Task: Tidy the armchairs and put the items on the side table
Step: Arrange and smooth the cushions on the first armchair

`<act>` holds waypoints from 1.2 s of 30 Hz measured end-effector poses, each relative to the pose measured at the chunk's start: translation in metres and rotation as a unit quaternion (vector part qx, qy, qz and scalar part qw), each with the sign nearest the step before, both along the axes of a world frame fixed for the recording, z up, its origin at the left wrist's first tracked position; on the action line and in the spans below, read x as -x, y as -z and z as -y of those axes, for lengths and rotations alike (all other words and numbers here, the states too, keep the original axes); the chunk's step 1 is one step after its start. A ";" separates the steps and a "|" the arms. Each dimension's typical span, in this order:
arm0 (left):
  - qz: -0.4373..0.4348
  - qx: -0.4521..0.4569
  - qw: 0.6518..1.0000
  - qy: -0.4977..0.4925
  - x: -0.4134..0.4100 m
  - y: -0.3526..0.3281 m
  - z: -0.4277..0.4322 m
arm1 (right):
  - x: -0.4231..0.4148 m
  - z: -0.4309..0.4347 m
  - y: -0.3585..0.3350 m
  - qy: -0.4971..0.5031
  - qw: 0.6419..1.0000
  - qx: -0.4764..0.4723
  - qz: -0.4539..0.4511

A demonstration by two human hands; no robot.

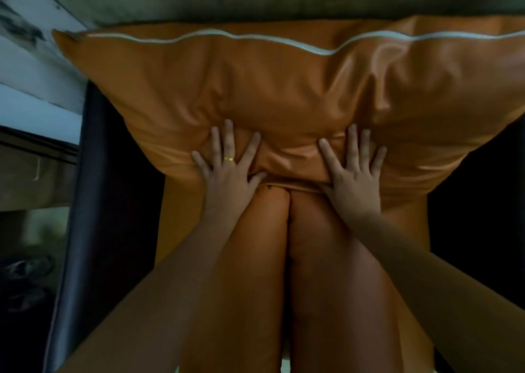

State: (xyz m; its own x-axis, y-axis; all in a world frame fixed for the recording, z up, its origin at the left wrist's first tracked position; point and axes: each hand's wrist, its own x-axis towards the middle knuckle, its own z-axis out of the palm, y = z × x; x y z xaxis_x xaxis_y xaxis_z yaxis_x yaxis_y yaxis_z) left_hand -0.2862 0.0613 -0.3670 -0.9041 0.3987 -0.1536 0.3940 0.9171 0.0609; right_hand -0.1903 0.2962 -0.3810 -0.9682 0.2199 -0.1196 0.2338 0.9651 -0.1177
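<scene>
My left hand [228, 171] and right hand [353, 173] both lie flat on the orange cushion [284, 88]. The fingers are straight and spread, and they press into its lower middle, gripping nothing. The fabric dents and creases around my fingertips. The cushion fills the space beyond my hands and stands tilted toward me, with its white piping [321, 51] running along the far top edge. My left hand sits left of the cushion's centre and wears a gold ring [229, 159]; my right hand sits right of centre, apart from the left. The armchair's dark arm [93, 202] runs beside the cushion's left corner.
</scene>
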 end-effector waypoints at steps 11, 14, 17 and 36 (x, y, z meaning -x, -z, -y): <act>0.207 -0.193 0.939 -0.195 -0.127 -0.041 0.070 | -0.090 0.098 -0.068 0.086 0.920 0.379 0.047; 0.330 -0.335 0.833 -0.290 -0.201 -0.039 0.085 | -0.124 0.150 -0.068 0.033 0.871 0.471 0.133; 0.282 -0.335 0.804 -0.402 -0.238 -0.050 0.120 | -0.137 0.177 -0.068 0.160 0.795 0.565 0.155; 0.278 -0.403 0.779 -0.393 -0.249 -0.067 0.272 | -0.120 0.309 -0.097 -0.002 0.850 0.491 0.189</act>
State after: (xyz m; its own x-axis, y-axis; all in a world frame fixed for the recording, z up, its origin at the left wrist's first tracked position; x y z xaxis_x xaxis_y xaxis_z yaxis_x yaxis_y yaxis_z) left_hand -0.0373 -0.2110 -0.3001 -0.8011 -0.0743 -0.5939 -0.5611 0.4385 0.7020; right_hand -0.0705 -0.0132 -0.2837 -0.8206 -0.1681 -0.5461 0.4312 0.4450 -0.7849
